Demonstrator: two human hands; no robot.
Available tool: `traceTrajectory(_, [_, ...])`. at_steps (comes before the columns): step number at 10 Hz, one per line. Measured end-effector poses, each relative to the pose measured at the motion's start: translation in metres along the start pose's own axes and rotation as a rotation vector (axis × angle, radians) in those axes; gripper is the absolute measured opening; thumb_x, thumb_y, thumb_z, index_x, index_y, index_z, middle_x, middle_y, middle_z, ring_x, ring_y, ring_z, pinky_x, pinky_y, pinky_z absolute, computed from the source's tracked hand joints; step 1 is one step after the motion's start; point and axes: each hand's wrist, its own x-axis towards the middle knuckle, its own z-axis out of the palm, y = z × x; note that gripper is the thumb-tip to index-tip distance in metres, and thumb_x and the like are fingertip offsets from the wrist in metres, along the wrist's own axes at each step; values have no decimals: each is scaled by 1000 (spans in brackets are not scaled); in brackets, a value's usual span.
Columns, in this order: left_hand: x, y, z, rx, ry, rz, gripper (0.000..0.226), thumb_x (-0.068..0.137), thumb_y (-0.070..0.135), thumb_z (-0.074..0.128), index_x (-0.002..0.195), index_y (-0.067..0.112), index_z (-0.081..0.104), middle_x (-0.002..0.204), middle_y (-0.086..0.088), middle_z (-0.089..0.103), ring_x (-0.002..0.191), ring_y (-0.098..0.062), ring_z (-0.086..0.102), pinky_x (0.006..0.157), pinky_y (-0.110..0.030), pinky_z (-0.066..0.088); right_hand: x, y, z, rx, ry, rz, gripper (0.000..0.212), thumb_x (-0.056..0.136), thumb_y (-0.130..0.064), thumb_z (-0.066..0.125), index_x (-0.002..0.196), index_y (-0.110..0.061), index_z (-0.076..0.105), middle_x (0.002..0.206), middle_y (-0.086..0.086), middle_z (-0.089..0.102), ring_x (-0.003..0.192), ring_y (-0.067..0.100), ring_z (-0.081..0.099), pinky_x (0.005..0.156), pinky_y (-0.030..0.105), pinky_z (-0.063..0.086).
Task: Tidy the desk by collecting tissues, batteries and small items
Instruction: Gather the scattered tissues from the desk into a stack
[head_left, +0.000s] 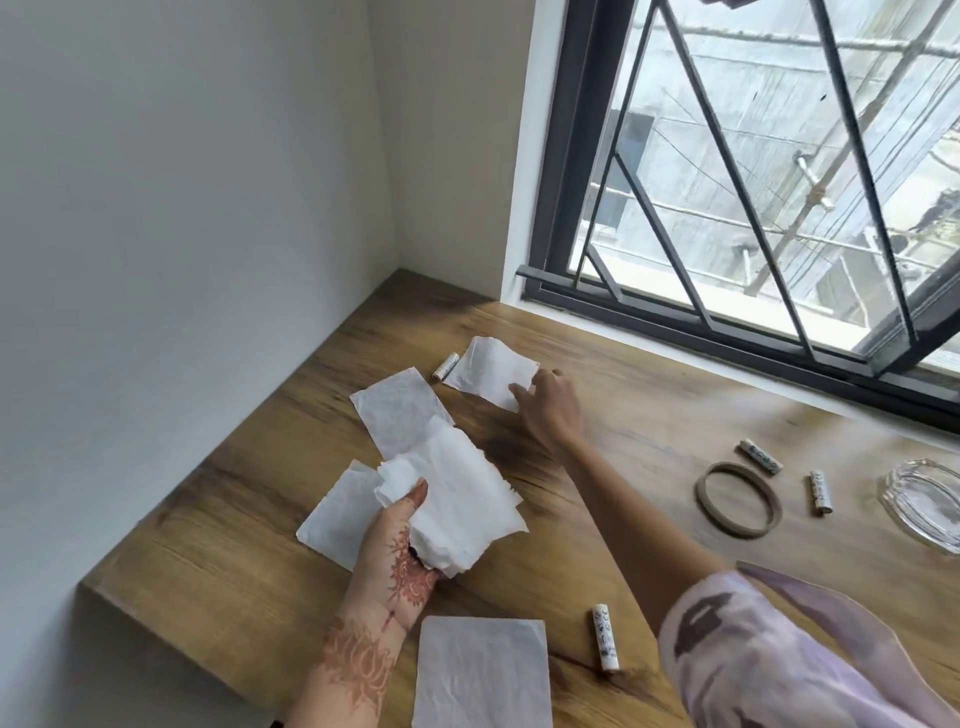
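Reaching toward the far tissue (493, 373) with our right hand (550, 410), we have the fingers (522, 391) loosely spread and touching its near-right corner, not yet pinching it. That sheet lies flat on the tabletop (649, 415), stretching away to the far left of the fingertips, a battery (445, 366) just beside its left edge. Our left hand (397, 540), nearer us, clamps a bundle of tissues (457, 499), so the right is clearly closer.

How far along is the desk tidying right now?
Early. Done: the left hand holds a bunch of tissues. In hand: the right hand touches the far tissue. Left: three flat tissues, four batteries, the ring.
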Motion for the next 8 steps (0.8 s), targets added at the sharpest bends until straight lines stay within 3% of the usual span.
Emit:
traceTrajectory(1, [5, 3, -10, 92, -22, -17, 23, 92, 30, 46, 85, 10, 55, 83, -9, 58, 75, -23, 57, 48, -28, 55, 1, -3, 12, -76, -3, -6, 31, 90, -29, 57, 94, 2, 60, 110, 16, 55, 102, 31, 47, 84, 41, 43])
traceTrajectory(2, [6, 4, -12, 80, -16, -17, 23, 93, 28, 44, 83, 9, 54, 83, -10, 57, 75, -23, 56, 46, -27, 54, 0, -5, 18, -38, 40, 11, 21, 90, -20, 56, 95, 0, 61, 109, 15, 57, 102, 32, 47, 84, 41, 43])
traceTrajectory(3, [3, 9, -8, 73, 3, -17, 25, 94, 25, 42, 82, 6, 53, 79, -10, 55, 70, -23, 54, 39, -25, 51, 0, -4, 17, 69, 99, 61, 14, 89, -12, 53, 92, -4, 65, 101, 11, 64, 94, 28, 54, 72, 31, 41])
traceTrajectory(4, [5, 11, -10, 48, -9, -23, 27, 95, 25, 41, 107, 4, 53, 77, -10, 54, 68, -22, 53, 36, -23, 50, -5, -3, 6, 294, 162, 154, 13, 87, -11, 58, 95, -5, 66, 95, 10, 69, 83, 21, 60, 68, 26, 43])
traceTrajectory(5, [1, 11, -9, -22, -35, -5, 38, 95, 25, 43, 126, 4, 48, 79, -9, 59, 71, -23, 57, 52, -36, 53, -16, -2, -9, 503, 220, 178, 12, 83, -6, 65, 95, -5, 66, 91, 10, 70, 79, 16, 63, 72, 24, 53])
traceTrajectory(6, [-1, 8, -10, -106, -25, 33, 20, 92, 23, 49, 103, 9, 57, 71, -7, 71, 64, -26, 68, 40, -30, 51, -32, -3, -26, 538, 300, 115, 19, 82, -4, 66, 102, -3, 64, 93, 10, 70, 78, 14, 64, 62, 7, 48])
traceTrajectory(7, [2, 6, -10, -107, 6, 23, 16, 91, 24, 51, 96, 10, 58, 71, -7, 72, 67, -25, 68, 38, -29, 51, -49, -6, -42, 494, 363, 0, 22, 82, -2, 65, 104, 0, 63, 94, 14, 70, 74, 11, 60, 59, -3, 43])
traceTrajectory(8, [-1, 4, -16, -48, -25, -50, 18, 91, 27, 51, 96, 12, 58, 84, -11, 71, 78, -28, 64, 43, -34, 54, -71, -17, -53, 363, 424, -199, 24, 80, 3, 65, 103, 2, 63, 91, 17, 70, 72, 13, 60, 61, 2, 46])
